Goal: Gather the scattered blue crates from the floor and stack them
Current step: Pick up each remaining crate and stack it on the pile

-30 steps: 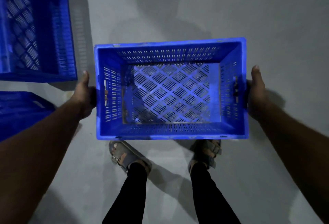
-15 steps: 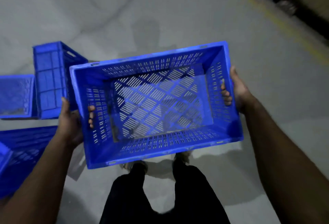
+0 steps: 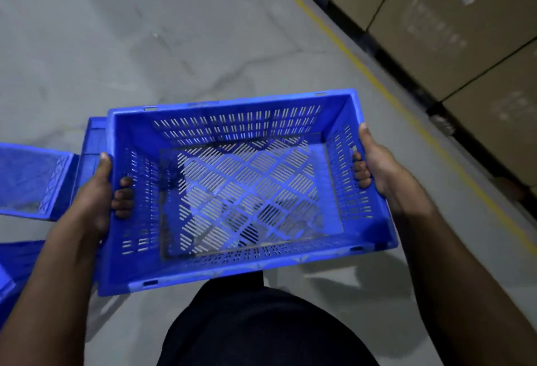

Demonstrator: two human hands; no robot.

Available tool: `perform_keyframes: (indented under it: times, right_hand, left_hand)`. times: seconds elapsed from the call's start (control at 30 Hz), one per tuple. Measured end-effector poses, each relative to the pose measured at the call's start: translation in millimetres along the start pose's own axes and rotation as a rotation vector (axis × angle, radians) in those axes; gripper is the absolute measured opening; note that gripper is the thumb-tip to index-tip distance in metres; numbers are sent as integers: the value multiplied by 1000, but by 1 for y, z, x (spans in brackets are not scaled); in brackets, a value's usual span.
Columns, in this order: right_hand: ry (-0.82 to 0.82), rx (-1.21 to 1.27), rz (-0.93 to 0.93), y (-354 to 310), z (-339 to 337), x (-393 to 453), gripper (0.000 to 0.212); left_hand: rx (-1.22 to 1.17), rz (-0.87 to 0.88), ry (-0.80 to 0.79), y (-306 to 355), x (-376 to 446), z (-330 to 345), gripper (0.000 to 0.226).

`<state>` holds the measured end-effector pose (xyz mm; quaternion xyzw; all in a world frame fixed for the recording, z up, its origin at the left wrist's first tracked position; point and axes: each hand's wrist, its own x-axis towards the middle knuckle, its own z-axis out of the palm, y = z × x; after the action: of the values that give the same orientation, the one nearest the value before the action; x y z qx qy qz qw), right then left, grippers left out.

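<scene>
The person held one blue crate [image 3: 250, 191] in the air in front of the body, above the grey floor [image 3: 145, 31], with its open side up and a little tilted, the right end higher than the left end. The left hand [image 3: 96, 197] gripped the left short wall of the crate: the thumb lay along the top rim, and the fingers [image 3: 123, 197] passed through the handle hole and showed inside the crate, curled round the edge. The right hand [image 3: 374, 162] gripped the right short wall in the same way, thumb on the rim and fingers [image 3: 361, 171] curled inside through the handle hole. The crate was empty, and the floor showed through the slots of its bottom. Behind the left hand, a second crate [image 3: 93, 144] stood on the floor, partly hidden by the carried one. Just beside it, more to the left, a third crate [image 3: 32, 179] lay on the floor with its opening toward the camera. At the lower left edge more blue crate plastic [image 3: 17, 266] was in view, but I cannot tell how it lay. A yellow line [image 3: 363, 66] ran on the floor at the right, and behind it stood cardboard boxes [image 3: 436, 16].
</scene>
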<state>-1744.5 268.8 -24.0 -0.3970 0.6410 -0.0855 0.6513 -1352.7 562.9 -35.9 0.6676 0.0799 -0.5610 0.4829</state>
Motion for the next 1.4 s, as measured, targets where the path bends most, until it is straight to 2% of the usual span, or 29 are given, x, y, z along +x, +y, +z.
perform_keyframes:
  times: [0.33, 0.47, 0.77, 1.0, 1.2, 1.4]
  right_hand:
    - [21, 19, -35, -204, 87, 89, 69]
    - [11, 35, -56, -283, 125, 155, 68]
    - [-66, -117, -90, -508, 289, 339, 67]
    - [-212, -301, -166, -698, 477, 432, 65]
    - [-309, -477, -230, -812, 701, 515, 62]
    - [-368, -553, -276, -917, 919, 554, 60]
  left_hand:
    - [53, 102, 50, 233, 109, 10, 64]
    - [41, 132, 70, 320, 175, 11, 64]
    - [-50, 131, 202, 528, 325, -28, 61]
    - [-259, 154, 358, 657, 388, -116, 62]
    - [-402, 150, 427, 753, 486, -242, 60]
    - [-463, 165, 515, 888, 541, -379, 61]
